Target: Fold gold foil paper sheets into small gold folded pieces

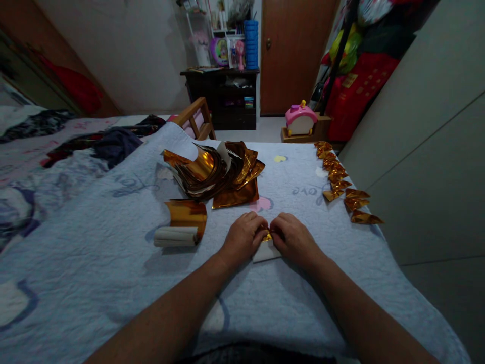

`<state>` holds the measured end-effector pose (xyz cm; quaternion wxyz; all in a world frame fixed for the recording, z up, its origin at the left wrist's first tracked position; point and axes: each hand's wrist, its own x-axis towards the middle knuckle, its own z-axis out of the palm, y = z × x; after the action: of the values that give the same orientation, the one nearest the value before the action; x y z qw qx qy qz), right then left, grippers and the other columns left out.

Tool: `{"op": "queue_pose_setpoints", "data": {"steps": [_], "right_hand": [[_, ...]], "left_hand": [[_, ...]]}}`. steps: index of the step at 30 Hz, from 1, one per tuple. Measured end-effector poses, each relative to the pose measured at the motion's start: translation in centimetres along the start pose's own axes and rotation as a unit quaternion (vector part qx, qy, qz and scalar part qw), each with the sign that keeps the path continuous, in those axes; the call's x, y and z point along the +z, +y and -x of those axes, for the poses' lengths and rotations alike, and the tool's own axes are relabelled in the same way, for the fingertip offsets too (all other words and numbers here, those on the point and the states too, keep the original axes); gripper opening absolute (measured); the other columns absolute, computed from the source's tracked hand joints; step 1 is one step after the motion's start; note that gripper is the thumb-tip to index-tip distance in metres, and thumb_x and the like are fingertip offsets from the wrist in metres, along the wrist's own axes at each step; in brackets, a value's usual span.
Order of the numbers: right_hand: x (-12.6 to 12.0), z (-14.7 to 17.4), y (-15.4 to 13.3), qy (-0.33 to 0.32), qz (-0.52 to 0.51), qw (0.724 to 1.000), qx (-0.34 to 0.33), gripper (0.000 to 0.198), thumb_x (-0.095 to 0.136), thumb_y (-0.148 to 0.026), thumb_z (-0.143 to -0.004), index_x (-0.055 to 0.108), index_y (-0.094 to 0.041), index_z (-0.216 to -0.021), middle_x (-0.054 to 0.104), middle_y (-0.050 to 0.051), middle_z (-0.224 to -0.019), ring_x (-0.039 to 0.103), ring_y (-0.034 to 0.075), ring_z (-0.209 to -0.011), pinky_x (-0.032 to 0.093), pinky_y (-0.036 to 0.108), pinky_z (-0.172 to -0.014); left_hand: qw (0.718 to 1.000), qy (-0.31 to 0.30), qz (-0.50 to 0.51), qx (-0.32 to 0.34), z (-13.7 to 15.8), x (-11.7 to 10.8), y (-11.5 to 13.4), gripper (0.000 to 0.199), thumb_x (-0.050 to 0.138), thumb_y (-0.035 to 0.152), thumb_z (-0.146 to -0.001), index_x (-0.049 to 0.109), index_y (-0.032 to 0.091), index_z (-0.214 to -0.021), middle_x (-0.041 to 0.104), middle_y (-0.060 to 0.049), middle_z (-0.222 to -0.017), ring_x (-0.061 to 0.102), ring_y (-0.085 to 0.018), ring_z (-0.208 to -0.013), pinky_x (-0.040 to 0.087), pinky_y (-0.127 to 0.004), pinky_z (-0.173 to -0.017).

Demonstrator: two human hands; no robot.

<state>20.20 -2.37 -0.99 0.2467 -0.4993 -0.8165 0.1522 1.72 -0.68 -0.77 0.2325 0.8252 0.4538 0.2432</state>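
Between my two hands lies a sheet of gold foil paper (pixel 266 252), its white back facing up and its far edge turned over to show gold. My left hand (pixel 245 233) pinches that far edge from the left. From the right, my right hand (pixel 293 235) grips the same edge with its fingers curled in. Fingertips of both hands partly cover the fold. Beyond my left hand is a fanned, curved pile of gold foil sheets (pixel 215 172). Closer on the left, a rolled bundle of sheets (pixel 176 236) rests with its white side outward and a gold part curling up behind.
Several folded gold foil pieces (pixel 335 174) run in a line along the right edge of the blue patterned cloth (pixel 113 283). A wooden chair (pixel 197 119) stands past the far edge. Clothes (pixel 117 146) lie at the left. A pale cabinet (pixel 428 167) borders the right side.
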Motion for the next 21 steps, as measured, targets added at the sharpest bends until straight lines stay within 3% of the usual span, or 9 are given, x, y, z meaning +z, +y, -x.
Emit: {"op": "queue_pose_setpoints", "data": {"steps": [4, 9, 17, 21], "right_hand": [[0.3, -0.2, -0.2, 0.001, 0.016, 0.999, 0.044, 0.010, 0.059, -0.008, -0.087, 0.065, -0.017, -0.087, 0.063, 0.006, -0.087, 0.057, 0.021, -0.085, 0.043, 0.031, -0.077], [0.6, -0.5, -0.2, 0.006, 0.027, 0.998, 0.054, 0.014, 0.059, -0.007, -0.087, 0.065, -0.018, -0.081, 0.063, 0.005, -0.083, 0.056, 0.020, -0.082, 0.041, 0.030, -0.074], [0.4, -0.2, -0.9, 0.015, 0.101, 0.994, -0.029, 0.013, 0.060, -0.011, -0.091, 0.066, -0.017, -0.081, 0.063, 0.007, -0.082, 0.053, 0.022, -0.081, 0.041, 0.033, -0.074], [-0.1, -0.1, -1.1, 0.002, 0.090, 0.995, -0.050, 0.010, 0.062, -0.012, -0.092, 0.068, -0.016, -0.086, 0.063, 0.007, -0.085, 0.053, 0.022, -0.083, 0.043, 0.033, -0.074]], "left_hand": [[1.000, 0.003, -0.006, -0.011, 0.1, 0.1, -0.1, 0.006, 0.064, 0.015, -0.089, 0.066, 0.018, -0.085, 0.063, -0.004, -0.090, 0.057, -0.020, -0.090, 0.045, -0.032, -0.079], [1.000, 0.002, 0.011, -0.009, 0.2, 0.0, -0.1, 0.009, 0.063, 0.016, -0.090, 0.072, 0.019, -0.091, 0.063, -0.004, -0.090, 0.058, -0.020, -0.091, 0.046, -0.032, -0.083], [1.000, 0.008, 0.014, -0.024, 0.2, -0.1, 0.4, 0.010, 0.066, 0.015, -0.090, 0.075, 0.020, -0.089, 0.062, -0.002, -0.085, 0.059, -0.018, -0.087, 0.047, -0.030, -0.079], [0.999, 0.009, 0.014, -0.027, 0.1, -0.1, 0.5, 0.009, 0.067, 0.015, -0.089, 0.075, 0.019, -0.087, 0.063, -0.003, -0.085, 0.060, -0.018, -0.087, 0.047, -0.029, -0.079]]}}
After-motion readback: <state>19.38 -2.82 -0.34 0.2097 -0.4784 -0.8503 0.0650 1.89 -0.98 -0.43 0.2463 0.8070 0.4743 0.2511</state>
